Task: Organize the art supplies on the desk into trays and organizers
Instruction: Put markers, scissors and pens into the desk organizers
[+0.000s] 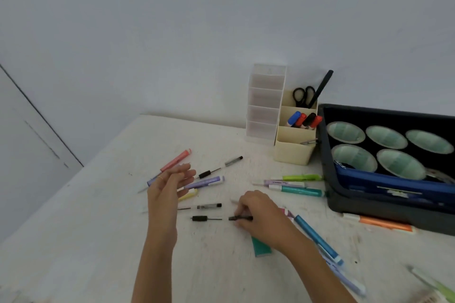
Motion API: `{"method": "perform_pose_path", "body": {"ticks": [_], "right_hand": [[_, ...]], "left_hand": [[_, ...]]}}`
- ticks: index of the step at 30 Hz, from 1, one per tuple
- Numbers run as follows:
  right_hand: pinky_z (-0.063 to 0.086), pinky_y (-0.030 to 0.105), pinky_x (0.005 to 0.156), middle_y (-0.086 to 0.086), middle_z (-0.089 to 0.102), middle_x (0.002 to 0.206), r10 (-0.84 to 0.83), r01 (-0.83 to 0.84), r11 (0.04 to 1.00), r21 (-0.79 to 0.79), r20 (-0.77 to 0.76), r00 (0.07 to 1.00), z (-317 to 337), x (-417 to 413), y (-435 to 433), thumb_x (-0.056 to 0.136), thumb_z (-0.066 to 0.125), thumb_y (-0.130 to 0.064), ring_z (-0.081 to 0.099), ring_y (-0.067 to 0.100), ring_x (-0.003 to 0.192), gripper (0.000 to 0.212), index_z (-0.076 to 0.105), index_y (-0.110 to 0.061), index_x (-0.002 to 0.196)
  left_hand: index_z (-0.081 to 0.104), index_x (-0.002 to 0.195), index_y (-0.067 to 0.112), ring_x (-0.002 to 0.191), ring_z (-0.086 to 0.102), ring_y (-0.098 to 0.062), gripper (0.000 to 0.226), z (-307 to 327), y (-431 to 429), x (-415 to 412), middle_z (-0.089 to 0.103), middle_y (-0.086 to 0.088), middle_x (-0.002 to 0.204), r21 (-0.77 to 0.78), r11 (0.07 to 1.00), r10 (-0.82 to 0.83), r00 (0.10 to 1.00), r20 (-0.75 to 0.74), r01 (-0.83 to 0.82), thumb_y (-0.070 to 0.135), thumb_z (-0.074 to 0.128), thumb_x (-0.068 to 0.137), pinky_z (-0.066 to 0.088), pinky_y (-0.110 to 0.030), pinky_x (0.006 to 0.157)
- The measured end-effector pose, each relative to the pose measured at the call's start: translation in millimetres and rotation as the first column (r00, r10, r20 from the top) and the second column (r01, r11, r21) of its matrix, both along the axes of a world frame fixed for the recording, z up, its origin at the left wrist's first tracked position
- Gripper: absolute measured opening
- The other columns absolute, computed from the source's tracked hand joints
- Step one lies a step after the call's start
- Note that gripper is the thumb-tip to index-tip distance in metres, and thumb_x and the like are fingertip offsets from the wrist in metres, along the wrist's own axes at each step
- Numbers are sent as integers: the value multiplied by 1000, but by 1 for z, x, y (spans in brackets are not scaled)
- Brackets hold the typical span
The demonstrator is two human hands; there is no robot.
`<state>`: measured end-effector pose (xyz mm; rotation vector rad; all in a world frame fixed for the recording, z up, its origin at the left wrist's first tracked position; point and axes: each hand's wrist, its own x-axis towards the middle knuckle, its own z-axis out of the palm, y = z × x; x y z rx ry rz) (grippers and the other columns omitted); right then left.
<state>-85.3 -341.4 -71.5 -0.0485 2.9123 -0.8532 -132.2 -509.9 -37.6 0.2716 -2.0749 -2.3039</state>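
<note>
Two bare hands are working over a scuffed white desk (98, 229). The right hand (261, 214) is resting low on the desk near the middle, its fingers curling round and pinching a short black pen barrel (240, 218). Just left of it, in line, a thin black-gripped pen piece (200, 218) is lying on the desk; whether the two are joined cannot be told. The left hand (170, 184) is hovering farther left, fingers loosely extended and holding nothing, in front of a purple marker (205, 182) and a coral marker (176, 161). A green highlighter (301, 177) and a teal marker (299, 190) are lying right of centre, side by side, near a dark plastic tray (369, 209). That tray is sitting at the right and holding pale green bowls (344, 131) and a blue pencil case (394, 184). At the far side, just beside the tray, a cream compartment organizer (291, 152) is holding black scissors (304, 96) and capped markers (304, 120), with a clear tiered organizer (263, 110) standing just left of it.
</note>
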Motion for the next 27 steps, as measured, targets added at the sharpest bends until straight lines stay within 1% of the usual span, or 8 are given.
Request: {"method": "perform_pose_path", "body": {"ticks": [4, 8, 12, 18, 20, 22, 25, 27], "right_hand": [[51, 14, 74, -8, 67, 84, -146, 121, 874, -471, -17, 989, 21, 9, 16, 76, 76, -18, 61, 2, 80, 12, 68, -23, 83], [55, 23, 75, -4, 70, 82, -299, 165, 711, -684, -81, 951, 46, 12, 39, 70, 76, -20, 66, 10, 79, 18, 70, -22, 88], [54, 23, 73, 0, 70, 83, -597, 212, 489, -846, -148, 788, 62, 1, 66, 71, 77, -11, 67, 13, 79, 30, 64, -19, 97], [54, 27, 77, 4, 70, 89, -758, 182, 535, -825, -374, 534, 80, -19, 105, 80, 71, -8, 68, 16, 84, 30, 61, -17, 107], [54, 22, 75, 2, 68, 89, -814, 216, 532, -819, -423, 398, 83, -28, 115, 80, 72, -8, 67, 12, 81, 26, 61, -13, 103], [53, 16, 73, -1, 67, 88, -833, 248, 536, -807, -457, 312, 80, -37, 120, 81, 71, -8, 65, 6, 78, 28, 59, -15, 104], [51, 13, 72, -6, 66, 84, -815, 305, 574, -760, -496, 300, 66, -44, 124, 80, 72, -9, 64, 2, 76, 26, 58, -14, 102], [48, 9, 68, -6, 65, 80, -796, 323, 600, -732, -504, 335, 59, -48, 126, 80, 73, -9, 63, 3, 74, 23, 58, -12, 98]], "left_hand": [[69, 101, 4, 94, 68, -18, 26, 2, 4, -1, 72, -10, 97, 1, 1000, 6, 1000, -19, -6, 2, 45, 91, 52, -35, 87], [69, 100, 5, 95, 67, -19, 24, 2, 20, -4, 72, -10, 96, 12, 1000, -25, 1000, -15, 26, 4, 46, 91, 50, -35, 89], [69, 98, 10, 94, 66, -15, 26, -1, 59, -6, 72, -3, 94, -48, 992, -119, 992, -30, 117, 6, 44, 94, 50, -25, 78], [65, 108, 15, 98, 62, -8, 22, -2, 125, -23, 68, 3, 103, -92, 947, -311, 950, -31, 307, 14, 47, 95, 48, -23, 87], [64, 96, 17, 90, 59, -11, 16, -2, 146, -40, 64, 0, 95, -154, 928, -351, 935, -51, 340, 21, 48, 95, 45, -26, 85], [55, 77, 17, 76, 49, -13, 20, 1, 166, -54, 54, -4, 79, -228, 907, -376, 925, -60, 354, 22, 47, 95, 40, -25, 72], [51, 66, 8, 56, 38, -12, 31, 1, 188, -71, 46, -6, 62, -288, 886, -388, 921, -32, 363, 17, 46, 95, 31, -11, 49], [63, 77, 3, 58, 45, -12, 28, -7, 196, -78, 56, -9, 67, -297, 871, -404, 915, 21, 391, 16, 48, 96, 43, -14, 52]]}}
